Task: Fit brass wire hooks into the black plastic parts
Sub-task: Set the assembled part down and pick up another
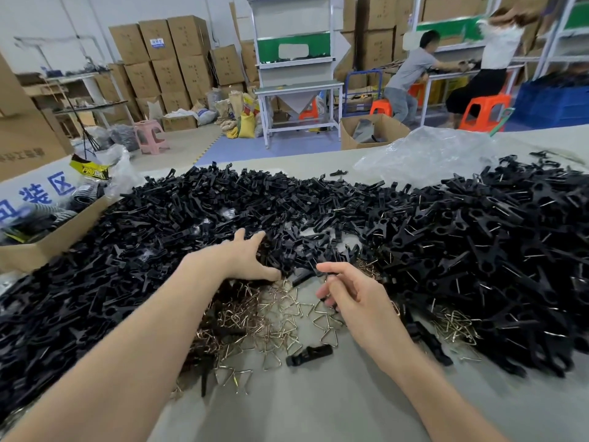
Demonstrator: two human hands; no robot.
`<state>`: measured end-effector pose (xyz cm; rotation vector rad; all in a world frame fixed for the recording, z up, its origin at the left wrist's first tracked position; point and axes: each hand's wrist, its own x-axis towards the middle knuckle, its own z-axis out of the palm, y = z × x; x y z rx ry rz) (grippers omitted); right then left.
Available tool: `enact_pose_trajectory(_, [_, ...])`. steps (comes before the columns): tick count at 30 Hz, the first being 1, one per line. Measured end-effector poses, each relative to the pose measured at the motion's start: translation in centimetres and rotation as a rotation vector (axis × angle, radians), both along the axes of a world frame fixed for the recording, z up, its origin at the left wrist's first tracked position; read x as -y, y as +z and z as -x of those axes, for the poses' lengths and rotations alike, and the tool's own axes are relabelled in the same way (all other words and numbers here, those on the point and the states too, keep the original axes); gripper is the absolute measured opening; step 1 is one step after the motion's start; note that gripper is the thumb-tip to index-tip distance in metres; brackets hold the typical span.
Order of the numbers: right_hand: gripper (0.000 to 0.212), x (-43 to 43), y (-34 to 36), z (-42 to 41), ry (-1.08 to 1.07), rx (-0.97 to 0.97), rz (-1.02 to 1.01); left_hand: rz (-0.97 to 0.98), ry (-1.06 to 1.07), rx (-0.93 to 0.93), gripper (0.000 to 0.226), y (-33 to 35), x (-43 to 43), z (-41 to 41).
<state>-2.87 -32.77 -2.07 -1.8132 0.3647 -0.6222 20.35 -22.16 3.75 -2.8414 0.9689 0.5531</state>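
Factory packing floor, stacked cartons [165, 55], workbenches [299, 87]

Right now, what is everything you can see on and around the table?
parts: heap, black, across table's far half
hooks: pile, brass, front centre
loose part: one, black, beside hooks
bag: one, clear, far right
box: one, brown, left edge
table: one, grey
stools: several, orange and pink, floor behind
cartons: stacks, brown, back wall
people: two, back bench
left hand: fingers spread, resting on parts
right hand: pinching held part
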Motion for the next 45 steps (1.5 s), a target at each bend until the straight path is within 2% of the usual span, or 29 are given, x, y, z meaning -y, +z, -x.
enact_pose_trajectory(2, [0.034, 0.1, -0.2, 0.0, 0.000, 0.007, 0.004, 0.010, 0.017, -0.092, 0.145, 0.3, 0.9, -1.1])
enact_pose_trajectory(4, [0.035, 0.2, -0.2, -0.1, -0.003, 0.007, 0.007, 0.072, 0.028, -0.090, 0.149, -0.4, 1.7, -1.6])
enact_pose_trajectory(6, [0.035, 0.3, -0.3, -0.2, -0.003, 0.004, 0.012, 0.147, -0.002, -0.031, 0.137, -1.6, 2.5, -1.3])
enact_pose_trajectory(10, [0.035, 0.4, -0.4, -0.4, -0.006, 0.005, 0.026, 0.294, -0.176, 0.157, 0.087, -3.4, 2.7, 0.2])
enact_pose_trajectory(12, [0.033, 0.4, -0.5, -0.4, -0.005, 0.009, 0.029, 0.292, -0.255, 0.220, 0.073, -3.2, 1.9, 0.5])
enact_pose_trajectory(18, [0.032, 0.2, -0.3, 0.0, -0.016, 0.002, 0.082, 0.357, -0.350, 0.415, 0.061, -2.4, 0.3, 2.2])
enact_pose_trajectory(22, [0.033, -0.2, -0.2, 0.4, -0.005, -0.022, 0.216, 0.312, -0.381, 0.447, 0.057, -1.5, -1.2, 2.6])
enact_pose_trajectory(24, [0.033, -0.4, -0.2, 0.6, -0.007, -0.029, 0.309, 0.313, -0.375, 0.451, 0.053, -0.9, -2.5, 2.7])
enact_pose_trajectory(27, [0.029, -0.8, -0.1, 0.9, -0.055, -0.048, 0.440, 0.425, -0.342, 0.402, 0.039, -0.2, -4.5, 2.6])
enact_pose_trajectory(30, [0.029, -1.2, 0.4, 1.2, -0.116, -0.052, 0.537, 0.528, -0.291, 0.343, 0.033, 0.8, -6.4, 2.7])
enact_pose_trajectory(34, [0.030, -1.7, 0.8, 1.4, -0.150, -0.061, 0.624, 0.674, -0.219, 0.291, 0.027, 1.8, -8.0, 3.5])
enact_pose_trajectory(39, [0.025, -2.1, 0.9, 1.4, -0.211, 0.006, 0.682, 0.732, -0.148, 0.270, 0.028, 1.1, -8.6, 5.7])
enact_pose_trajectory(45, [0.023, -2.1, 0.7, 1.4, -0.256, 0.050, 0.694, 0.988, -0.095, 0.430, 0.022, -2.5, -8.5, 9.0])
